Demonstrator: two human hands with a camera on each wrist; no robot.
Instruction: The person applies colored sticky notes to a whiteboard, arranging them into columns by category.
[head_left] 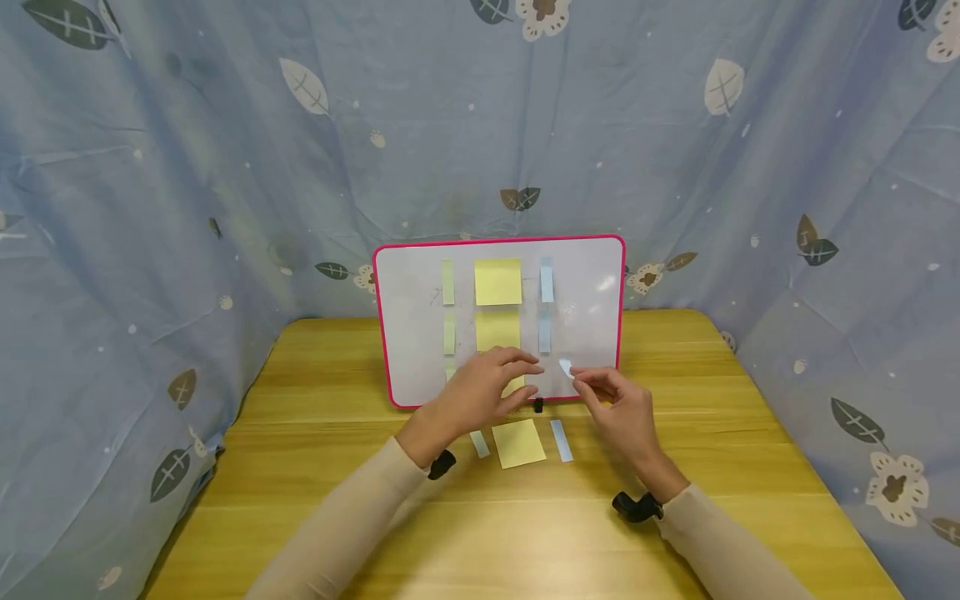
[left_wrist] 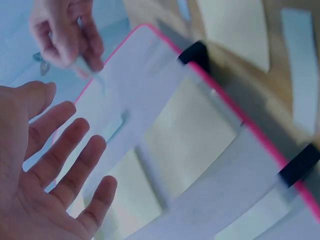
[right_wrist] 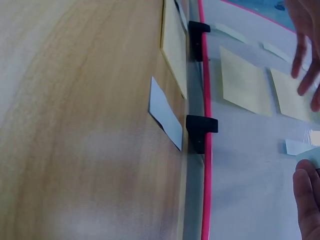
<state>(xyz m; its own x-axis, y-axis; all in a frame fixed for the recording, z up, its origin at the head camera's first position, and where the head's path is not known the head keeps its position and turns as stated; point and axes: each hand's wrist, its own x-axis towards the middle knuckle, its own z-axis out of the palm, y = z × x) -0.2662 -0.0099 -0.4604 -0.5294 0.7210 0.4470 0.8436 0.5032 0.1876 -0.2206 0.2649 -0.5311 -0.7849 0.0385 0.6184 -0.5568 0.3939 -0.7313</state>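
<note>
Between its thumb and fingertips my right hand [head_left: 626,412] pinches a small pale blue sticky strip [head_left: 566,367], in front of the lower right of a pink-rimmed whiteboard [head_left: 412,333]. My left hand [head_left: 487,385] hovers before the board's lower middle, its fingers spread and holding nothing in the left wrist view. It partly hides the lowest yellow sticky note [head_left: 516,386] and a green strip. Above, the board carries yellow notes [head_left: 498,282] in a central column, green strips [head_left: 447,282] to their left and blue strips [head_left: 547,280] to their right.
On the wooden table [head_left: 300,467], before the board, lie a yellow sticky pad [head_left: 519,443], a blue strip pad [head_left: 561,440] and a green strip pad [head_left: 480,444]. Black feet [right_wrist: 199,131] support the board's lower edge. A patterned blue curtain [head_left: 450,125] surrounds the table's back and sides.
</note>
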